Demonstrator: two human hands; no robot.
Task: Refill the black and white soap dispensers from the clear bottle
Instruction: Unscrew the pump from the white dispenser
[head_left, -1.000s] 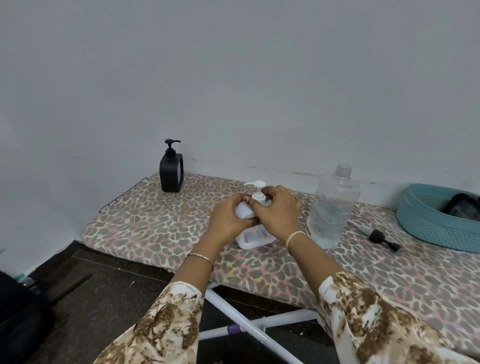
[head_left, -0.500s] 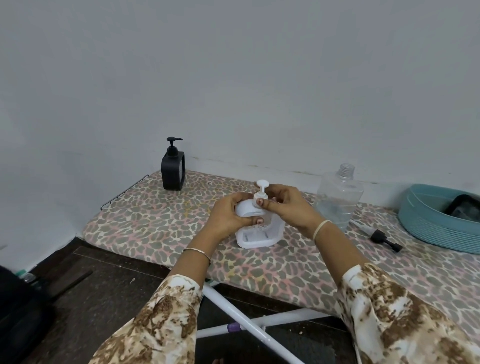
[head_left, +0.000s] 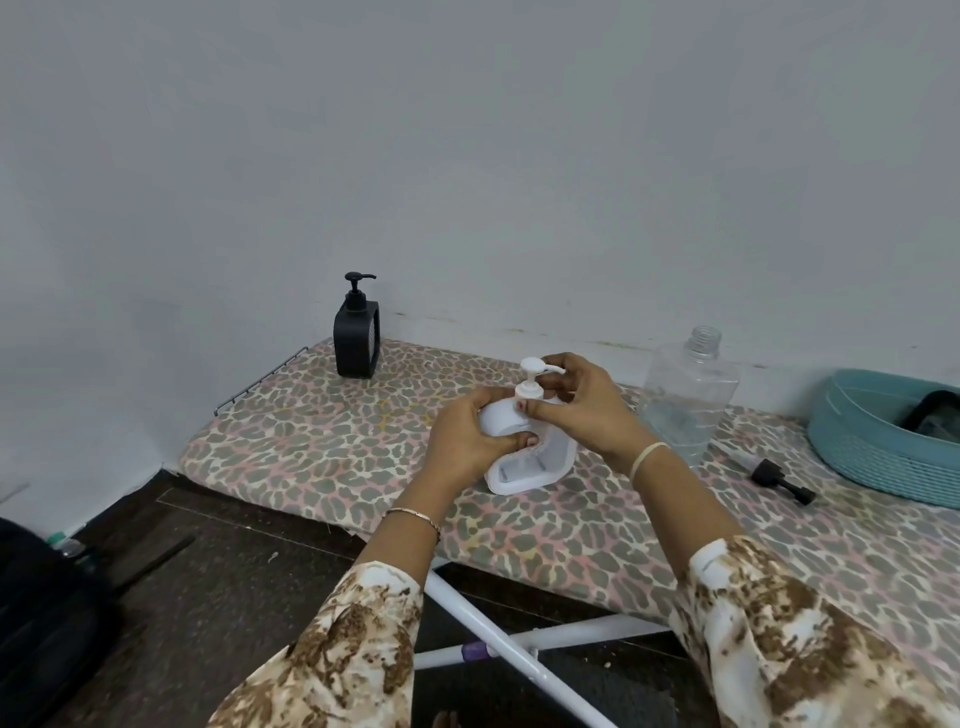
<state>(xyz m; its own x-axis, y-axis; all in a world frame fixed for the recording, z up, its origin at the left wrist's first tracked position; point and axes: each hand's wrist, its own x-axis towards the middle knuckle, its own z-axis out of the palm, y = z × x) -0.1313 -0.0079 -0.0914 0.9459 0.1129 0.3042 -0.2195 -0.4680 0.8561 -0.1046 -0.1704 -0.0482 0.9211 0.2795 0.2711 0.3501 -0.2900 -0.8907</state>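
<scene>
White dispenser (head_left: 540, 470) upright on the board (head_left: 311, 441), left hand (head_left: 465, 439) still gripping its body, right hand (head_left: 587, 405) pinching the pump (head_left: 530, 387), nozzle (head_left: 551, 369) now swung to 3 o'clock, clear bottle (head_left: 691, 395) at 2 o'clock, black dispenser (head_left: 356, 338) at 10.

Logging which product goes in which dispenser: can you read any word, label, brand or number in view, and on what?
No text can be read anywhere in this view.
white dispenser: faint grey marks in its lower recess, too small and blurred to tell whether they are lettering.
black dispenser: no label or print shows.
clear bottle: no label or print shows.
</scene>
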